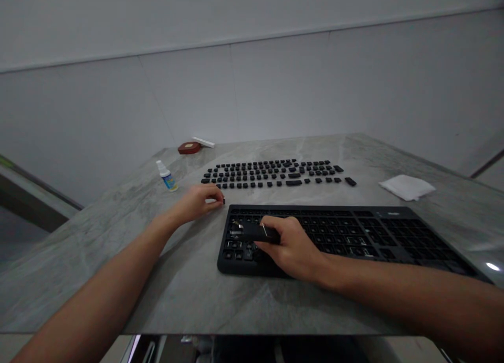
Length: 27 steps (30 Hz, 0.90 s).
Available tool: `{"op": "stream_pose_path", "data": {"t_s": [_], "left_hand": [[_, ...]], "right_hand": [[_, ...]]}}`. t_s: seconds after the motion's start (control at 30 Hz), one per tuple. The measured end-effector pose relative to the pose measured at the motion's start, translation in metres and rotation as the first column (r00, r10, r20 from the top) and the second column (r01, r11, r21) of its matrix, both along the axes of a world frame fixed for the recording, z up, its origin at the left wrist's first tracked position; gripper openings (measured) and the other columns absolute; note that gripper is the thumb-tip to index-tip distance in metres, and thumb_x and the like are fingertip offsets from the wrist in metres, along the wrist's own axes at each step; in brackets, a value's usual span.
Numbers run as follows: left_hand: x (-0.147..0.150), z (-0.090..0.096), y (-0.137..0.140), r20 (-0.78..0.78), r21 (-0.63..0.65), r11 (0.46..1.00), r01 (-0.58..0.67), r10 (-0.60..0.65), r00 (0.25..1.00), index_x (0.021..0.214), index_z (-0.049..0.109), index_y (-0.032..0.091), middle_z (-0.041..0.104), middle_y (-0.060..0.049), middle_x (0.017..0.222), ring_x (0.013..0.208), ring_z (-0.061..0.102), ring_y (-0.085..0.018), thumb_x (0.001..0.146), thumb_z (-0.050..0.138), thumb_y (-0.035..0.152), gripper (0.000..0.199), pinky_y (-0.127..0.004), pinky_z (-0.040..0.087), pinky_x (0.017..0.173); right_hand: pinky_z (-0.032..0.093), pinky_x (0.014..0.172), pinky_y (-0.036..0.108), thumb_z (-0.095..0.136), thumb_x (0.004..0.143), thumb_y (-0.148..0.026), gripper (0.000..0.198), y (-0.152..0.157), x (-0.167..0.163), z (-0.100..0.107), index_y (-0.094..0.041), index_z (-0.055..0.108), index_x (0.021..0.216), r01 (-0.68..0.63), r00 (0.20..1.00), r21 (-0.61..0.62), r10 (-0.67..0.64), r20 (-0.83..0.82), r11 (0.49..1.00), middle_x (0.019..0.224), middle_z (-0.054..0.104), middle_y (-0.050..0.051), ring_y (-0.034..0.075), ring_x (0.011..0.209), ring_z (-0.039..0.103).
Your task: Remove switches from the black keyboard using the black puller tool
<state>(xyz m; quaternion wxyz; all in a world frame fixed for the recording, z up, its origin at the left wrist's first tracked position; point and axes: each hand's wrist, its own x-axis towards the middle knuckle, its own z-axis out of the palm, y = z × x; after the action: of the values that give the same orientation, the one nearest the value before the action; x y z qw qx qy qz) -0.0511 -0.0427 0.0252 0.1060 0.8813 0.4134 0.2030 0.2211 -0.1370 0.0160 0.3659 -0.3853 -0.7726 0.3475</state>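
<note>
A black keyboard (252,268) lies on the table with its keycaps off, so the bare switches and some wire stabilisers show. My right hand (293,247) is closed around a black keycap puller (255,232) held low over the keyboard's left part, its metal end pointing left. Beyond the keyboard's upper left corner, my left hand (200,199) rests near the tabletop, thumb and fingers pinched on a small dark keycap (223,200). Past both hands, loose black keycaps (293,183) are laid out in rows that follow a keyboard's layout.
A small spray bottle (169,180) with a blue label stands at the left. Behind it are a reddish-brown case (189,148) and a white flat strip (203,142). A folded white cloth (407,187) lies at the right of the marbled grey table (189,294). A pale wall rises behind.
</note>
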Motion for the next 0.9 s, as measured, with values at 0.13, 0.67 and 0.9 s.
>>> {"op": "stream_pose_path", "data": {"t_s": [0.13, 0.67, 0.9], "left_hand": [[-0.003, -0.007, 0.005, -0.045, 0.013, 1.000, 0.006, -0.005, 0.999, 0.095, 0.066, 0.017, 0.069, -0.005, 0.093, 0.085, 0.063, -0.018, 0.086, 0.058, 0.023, 0.013, -0.033, 0.050, 0.083], [-0.025, -0.009, 0.019, -0.295, 0.139, 0.921, -0.364, 0.389, 0.872, 0.143, 0.040, 0.021, 0.073, -0.005, 0.111, 0.116, 0.046, -0.032, 0.087, 0.060, 0.031, 0.060, -0.049, 0.031, 0.095], [-0.028, -0.009, 0.020, -0.329, 0.122, 0.927, -0.354, 0.374, 0.867, 0.141, 0.046, 0.022, 0.072, -0.005, 0.112, 0.113, 0.046, -0.033, 0.087, 0.056, 0.031, 0.055, -0.050, 0.032, 0.095]], "right_hand": [[0.031, 0.052, 0.021, 0.059, 0.075, -0.009, 0.017, 0.000, 0.000, 0.000, -0.015, 0.052, 0.062, -0.008, 1.000, 0.013, 0.009, -0.018, 1.000, 0.056, 0.051, -0.004, 0.008, 0.053, 0.044], [0.029, 0.048, 0.020, 0.056, 0.074, -0.010, 0.017, 0.000, 0.001, 0.000, -0.015, 0.050, 0.060, -0.026, 0.999, 0.036, 0.027, -0.044, 0.999, 0.053, 0.048, -0.005, 0.007, 0.050, 0.042], [0.029, 0.049, 0.020, 0.057, 0.073, -0.009, 0.016, 0.000, 0.001, 0.000, -0.015, 0.050, 0.060, -0.018, 0.999, 0.034, 0.019, -0.027, 0.999, 0.053, 0.048, -0.005, 0.007, 0.050, 0.041]]}}
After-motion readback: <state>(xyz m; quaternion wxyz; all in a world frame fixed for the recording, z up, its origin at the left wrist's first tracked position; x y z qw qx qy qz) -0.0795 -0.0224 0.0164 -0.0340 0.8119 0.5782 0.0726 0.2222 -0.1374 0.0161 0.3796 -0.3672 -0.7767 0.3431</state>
